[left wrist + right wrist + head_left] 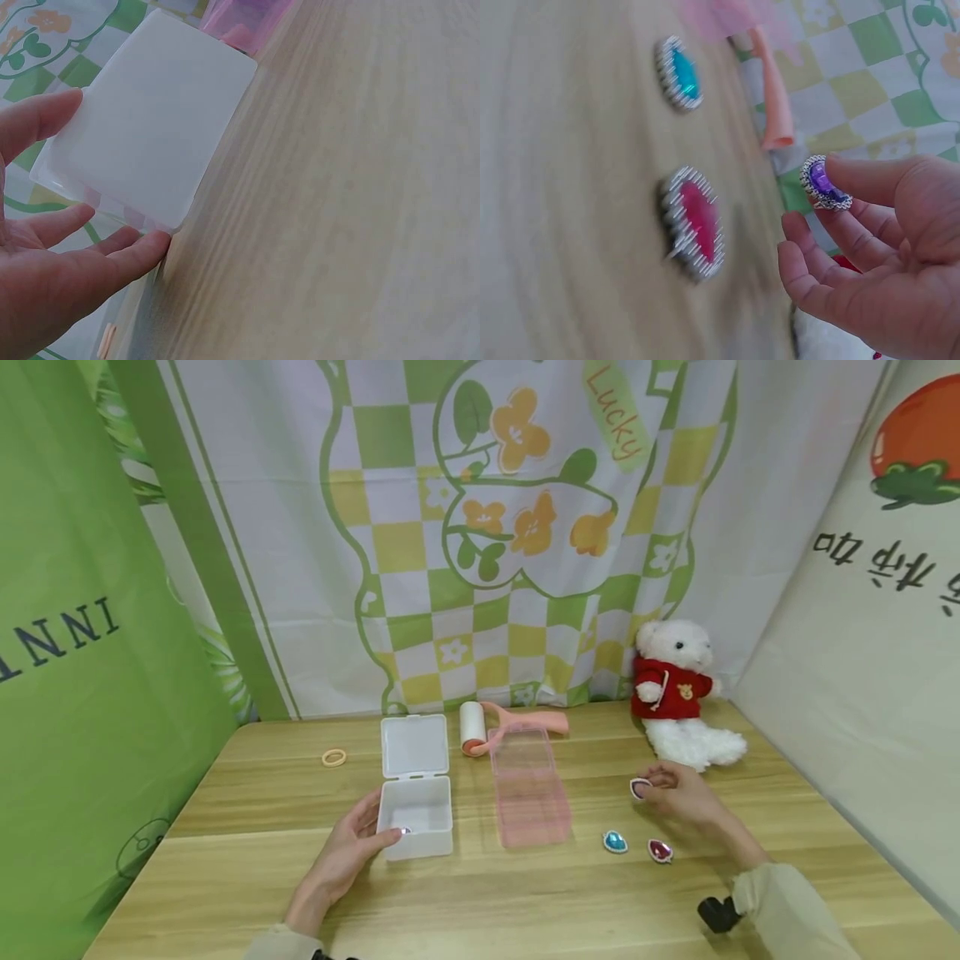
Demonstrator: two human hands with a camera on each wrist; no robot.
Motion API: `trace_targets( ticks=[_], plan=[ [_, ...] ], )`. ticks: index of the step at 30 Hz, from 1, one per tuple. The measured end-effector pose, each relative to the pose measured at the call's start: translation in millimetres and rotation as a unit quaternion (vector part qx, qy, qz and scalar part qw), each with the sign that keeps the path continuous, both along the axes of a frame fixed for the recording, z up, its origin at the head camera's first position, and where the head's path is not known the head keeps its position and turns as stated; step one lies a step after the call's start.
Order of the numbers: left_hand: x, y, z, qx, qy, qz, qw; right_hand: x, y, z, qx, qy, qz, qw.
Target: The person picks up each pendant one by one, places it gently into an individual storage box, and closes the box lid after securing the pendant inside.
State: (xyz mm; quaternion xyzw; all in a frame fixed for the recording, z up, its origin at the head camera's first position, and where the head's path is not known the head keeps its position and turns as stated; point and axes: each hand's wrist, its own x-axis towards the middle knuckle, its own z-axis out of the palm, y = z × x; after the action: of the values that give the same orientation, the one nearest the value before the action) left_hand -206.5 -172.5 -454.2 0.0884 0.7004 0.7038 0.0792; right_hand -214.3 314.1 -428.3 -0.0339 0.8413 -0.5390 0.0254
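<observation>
My left hand point(347, 847) grips the near left corner of a white plastic box point(417, 843), thumb on its front and fingers round the side. The box's lid point(415, 746) is tipped back. A small shiny piece shows inside, beside the thumb. My right hand point(684, 793) pinches a purple gem point(823, 180) with a silver beaded rim between thumb and fingers, raised over the wooden table's right side. Nearer the front lie a blue gem point(615, 842) and a red gem point(660, 851), both rimmed in silver.
An open pink translucent box point(532, 810) stands right of the white one. Behind it lies a lint roller point(473, 727) with a pink handle. A plush bear point(678, 693) in red sits at the back right. A small tan ring point(333, 757) lies back left.
</observation>
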Motion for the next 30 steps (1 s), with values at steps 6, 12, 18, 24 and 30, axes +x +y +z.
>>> trace_targets(
  ticks=[6,12,18,24,30],
  plan=[
    [0.1,-0.7,-2.1,0.003,-0.005,0.003,1.0000,-4.9,-12.7,18.2,-0.012,0.008,0.004,0.9999],
    [-0.6,-1.1,-3.8,0.005,-0.011,0.013,0.9998,-8.9,-30.3,34.0,-0.036,0.006,0.011,0.9993],
    [-1.0,-0.5,-3.8,0.007,-0.012,0.014,0.9998,-13.4,-49.7,41.0,-0.076,0.012,0.033,0.9965],
    [0.0,-0.8,-3.5,0.009,-0.013,0.008,0.9998,-19.9,-71.1,41.8,-0.091,0.016,0.048,0.9946],
    [-0.6,1.2,-1.2,0.006,-0.012,0.007,0.9999,-27.5,-97.2,43.7,-0.105,0.017,0.072,0.9917]
  ],
)
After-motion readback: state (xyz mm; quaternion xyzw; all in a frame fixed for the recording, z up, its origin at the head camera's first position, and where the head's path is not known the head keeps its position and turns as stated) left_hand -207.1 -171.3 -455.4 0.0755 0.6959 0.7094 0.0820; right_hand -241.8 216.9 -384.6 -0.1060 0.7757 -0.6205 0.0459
